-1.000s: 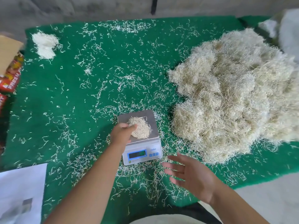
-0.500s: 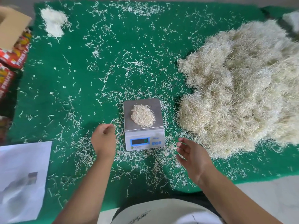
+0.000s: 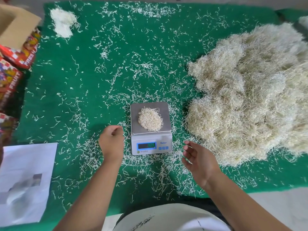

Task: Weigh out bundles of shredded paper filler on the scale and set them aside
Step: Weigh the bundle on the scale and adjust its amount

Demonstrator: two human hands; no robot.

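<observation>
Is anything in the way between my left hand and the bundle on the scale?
Nothing visible. The left hand hovers just left of the scale, and the bundle lies uncovered on its platform.

The scale (image 3: 150, 129) display's digits are too blurred to read; the big filler heap (image 3: 250, 97) and printed cartons (image 3: 15, 64) are cropped by the edges
</observation>
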